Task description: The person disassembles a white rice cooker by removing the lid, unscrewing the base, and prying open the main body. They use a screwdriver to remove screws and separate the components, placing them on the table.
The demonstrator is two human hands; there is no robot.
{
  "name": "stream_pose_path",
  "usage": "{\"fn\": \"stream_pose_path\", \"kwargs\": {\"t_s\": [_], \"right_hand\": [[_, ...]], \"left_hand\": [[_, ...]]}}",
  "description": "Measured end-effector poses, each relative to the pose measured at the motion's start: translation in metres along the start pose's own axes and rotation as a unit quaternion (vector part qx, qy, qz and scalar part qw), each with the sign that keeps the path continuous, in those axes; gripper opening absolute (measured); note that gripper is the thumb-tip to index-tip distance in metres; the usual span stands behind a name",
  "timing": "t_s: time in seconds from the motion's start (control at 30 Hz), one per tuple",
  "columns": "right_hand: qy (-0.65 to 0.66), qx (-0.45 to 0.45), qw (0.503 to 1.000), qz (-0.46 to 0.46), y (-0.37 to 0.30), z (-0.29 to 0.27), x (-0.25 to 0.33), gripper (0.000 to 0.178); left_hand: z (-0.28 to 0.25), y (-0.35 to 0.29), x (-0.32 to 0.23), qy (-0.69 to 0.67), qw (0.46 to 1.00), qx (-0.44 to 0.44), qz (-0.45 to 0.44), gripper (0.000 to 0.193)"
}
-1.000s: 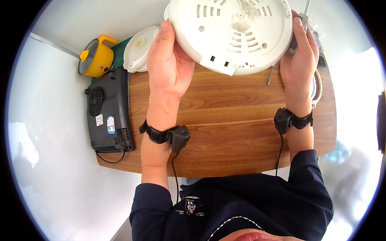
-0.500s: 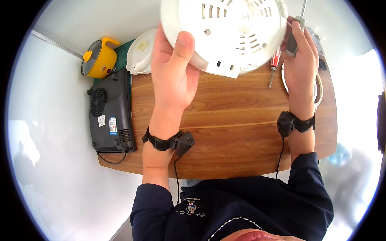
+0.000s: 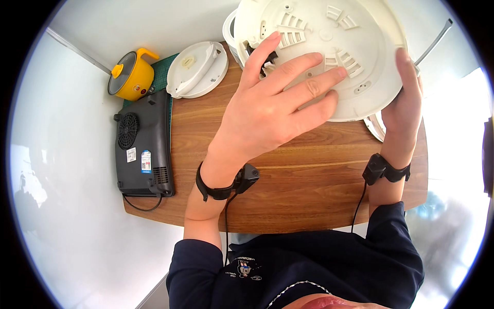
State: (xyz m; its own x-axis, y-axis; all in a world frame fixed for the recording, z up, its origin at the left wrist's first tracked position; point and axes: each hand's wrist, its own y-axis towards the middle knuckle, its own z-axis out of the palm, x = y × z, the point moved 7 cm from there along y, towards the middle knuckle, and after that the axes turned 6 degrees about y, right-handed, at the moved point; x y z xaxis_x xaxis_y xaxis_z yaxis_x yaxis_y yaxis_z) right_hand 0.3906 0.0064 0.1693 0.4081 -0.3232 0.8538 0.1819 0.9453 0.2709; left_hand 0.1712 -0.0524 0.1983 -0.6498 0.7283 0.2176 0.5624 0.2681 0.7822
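Note:
A round white plastic appliance base [image 3: 321,36] is held up over the far side of the table, its hollow inner face with slotted vents turned toward me. My right hand [image 3: 404,100] grips its right edge, thumb over the rim and the other fingers hidden behind. A screwdriver [image 3: 435,40] sticks out past that hand; its metal shaft shows, while its handle is hidden. My left hand [image 3: 280,100] is spread over the lower left of the base, palm away from me. Its index finger is next to a small black part [image 3: 267,59] inside the base.
At far left stand a yellow pot [image 3: 133,77] on a green mat [image 3: 163,69] and a black appliance [image 3: 141,139] with a fan grille and cord. A white lid [image 3: 206,80] lies right of them. Part of a white ring [image 3: 376,127] shows below the base on the wooden table [image 3: 288,180].
The base has been turned from its outer face to its inner face. My left hand has let go of the left edge and moved right, over the inside. The red-handled screwdriver is now hidden.

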Motion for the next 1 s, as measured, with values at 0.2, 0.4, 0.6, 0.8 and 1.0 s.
{"fn": "stream_pose_path", "kwargs": {"t_s": [0.2, 0.4, 0.6, 0.8, 1.0], "right_hand": [[-0.132, -0.033, 0.987, -0.086, 0.002, 0.001, 0.012, 0.041], [-0.218, -0.045, 0.965, -0.135, -0.001, 0.007, 0.013, 0.039], [-0.242, -0.034, 0.959, -0.145, -0.003, 0.013, 0.008, 0.037], [-0.231, -0.023, 0.958, -0.168, -0.008, 0.018, 0.006, 0.036], [-0.21, -0.018, 0.959, -0.189, -0.011, 0.019, 0.005, 0.036]], "left_hand": [[0.0, -0.01, 0.048, -0.1, 0.986, -0.081, -0.102, 0.039], [0.029, -0.038, 0.084, -0.233, 0.906, -0.049, -0.35, 0.048], [0.044, -0.035, 0.064, -0.065, 0.945, 0.08, -0.311, 0.049], [0.05, -0.039, 0.063, -0.032, 0.94, 0.071, -0.331, 0.047], [0.05, -0.045, 0.072, -0.23, 0.874, -0.046, -0.425, 0.048]]}}
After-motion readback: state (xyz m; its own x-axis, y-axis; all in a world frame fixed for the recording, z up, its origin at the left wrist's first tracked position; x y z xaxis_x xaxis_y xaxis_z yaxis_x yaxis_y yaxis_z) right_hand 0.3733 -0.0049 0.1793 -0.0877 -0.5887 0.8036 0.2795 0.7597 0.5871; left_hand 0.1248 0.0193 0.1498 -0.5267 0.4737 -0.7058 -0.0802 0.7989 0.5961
